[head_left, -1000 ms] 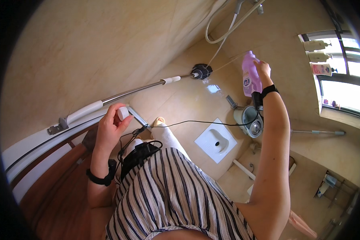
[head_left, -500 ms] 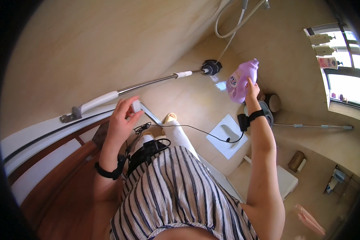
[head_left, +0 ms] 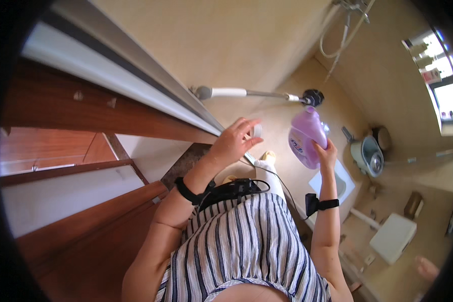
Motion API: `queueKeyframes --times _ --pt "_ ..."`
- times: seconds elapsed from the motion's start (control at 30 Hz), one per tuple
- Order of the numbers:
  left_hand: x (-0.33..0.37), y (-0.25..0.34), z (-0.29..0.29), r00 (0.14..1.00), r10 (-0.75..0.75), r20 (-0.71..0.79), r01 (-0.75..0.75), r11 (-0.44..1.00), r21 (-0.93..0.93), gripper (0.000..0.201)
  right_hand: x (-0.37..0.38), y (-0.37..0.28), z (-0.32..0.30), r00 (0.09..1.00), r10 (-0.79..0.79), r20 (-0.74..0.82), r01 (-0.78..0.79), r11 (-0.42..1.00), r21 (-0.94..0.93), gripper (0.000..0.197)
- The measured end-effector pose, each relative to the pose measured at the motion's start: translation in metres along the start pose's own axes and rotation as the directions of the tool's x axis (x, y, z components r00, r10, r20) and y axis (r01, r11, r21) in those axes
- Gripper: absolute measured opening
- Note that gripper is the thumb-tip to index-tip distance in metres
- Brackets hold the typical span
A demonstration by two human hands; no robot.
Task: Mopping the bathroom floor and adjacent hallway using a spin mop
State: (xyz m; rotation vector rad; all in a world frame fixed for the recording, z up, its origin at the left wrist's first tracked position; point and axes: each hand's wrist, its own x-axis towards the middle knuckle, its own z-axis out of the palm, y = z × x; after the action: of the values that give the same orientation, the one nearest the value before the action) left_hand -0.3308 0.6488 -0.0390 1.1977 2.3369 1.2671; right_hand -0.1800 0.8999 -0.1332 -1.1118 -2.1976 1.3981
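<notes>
Covered nearest the camera by a striped garment (head_left: 256,226). Bent at the left elbow, with the forearm angled inward and away from the body, a black strap (head_left: 189,191) around the wrist. Pinched in the left hand (head_left: 236,141), between thumb and curled fingers: a white cap (head_left: 257,132), slightly blurred. Extended on the right side, with a slight elbow bend and the forearm pointing nearly straight forward. Gripped at its right side by the right hand (head_left: 326,156): a purple bottle (head_left: 305,138), held above the floor (head_left: 343,113), just right of the cap, neck directed away from the body. Set into the floor beyond: a white squat toilet (head_left: 344,177), partly hidden. Placed near the floor's right edge: a pale blue bucket (head_left: 357,153). Located toward the floor's far corner: a dark mop head (head_left: 313,96).
</notes>
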Motion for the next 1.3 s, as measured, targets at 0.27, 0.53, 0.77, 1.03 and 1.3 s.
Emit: queueKeyframes --times 0.27,0.53,0.77,1.03,1.3 --pt "-0.024 0.013 0.048 0.994 -0.103 0.036 0.106 0.989 -0.1 0.035 -0.089 -0.003 -0.019 0.978 -0.06 0.198 0.049 0.997 0.06 0.032" --pt "-0.051 0.049 0.081 0.963 0.172 0.208 -0.149 0.982 -0.118 0.036 -0.169 0.012 -0.043 0.97 -0.063 0.234 0.066 0.998 -0.005 0.029" --pt "-0.075 0.087 0.103 0.878 0.266 0.399 -0.27 0.962 -0.047 0.035 -0.224 0.017 -0.08 0.989 -0.036 0.144 0.045 0.997 -0.06 0.034" --pt "-0.069 0.115 0.174 0.794 0.321 0.516 -0.272 0.947 -0.171 0.034 -0.253 0.062 -0.125 0.998 0.064 -0.025 -0.063 0.998 0.021 0.031" --pt "-0.066 0.12 0.202 0.737 0.227 0.637 -0.212 0.972 -0.101 0.034 -0.254 0.078 -0.142 0.996 0.066 -0.058 -0.068 0.997 -0.04 0.029"
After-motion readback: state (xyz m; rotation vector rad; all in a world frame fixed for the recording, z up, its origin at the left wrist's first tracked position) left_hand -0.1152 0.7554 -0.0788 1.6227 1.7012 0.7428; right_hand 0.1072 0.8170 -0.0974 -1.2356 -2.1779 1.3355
